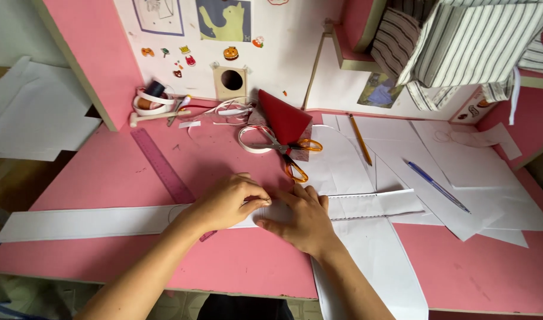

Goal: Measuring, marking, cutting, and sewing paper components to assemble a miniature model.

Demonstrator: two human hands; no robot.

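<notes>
Two bare forearms reach in from the bottom edge, meeting over a long white paper strip [94, 220] that lies across a pink counter [105, 172]. The left hand [227, 202] curls over the strip, its fingers [256, 200] pinching the paper's top edge. The right hand [304, 218] lies flat just beside it, fingers spread and pressing down, grasping nothing; it seems to hold the paper steady where two pieces meet.

Just behind the strip, orange-handled scissors [286, 151] lie closed, touching a red cloth piece [283, 118]. Left of the strip's middle, a purple ruler [162, 166] runs diagonally, its lower end tucked under the paper. Right of the strip, loose white sheets [461, 172] carry a blue pen [437, 186] and a yellow pencil [360, 139]. Well behind the strip, tape rolls [150, 101] sit against a white wall panel [283, 53] dotted with small stickers. Striped cloth [467, 41] hangs at upper right.
</notes>
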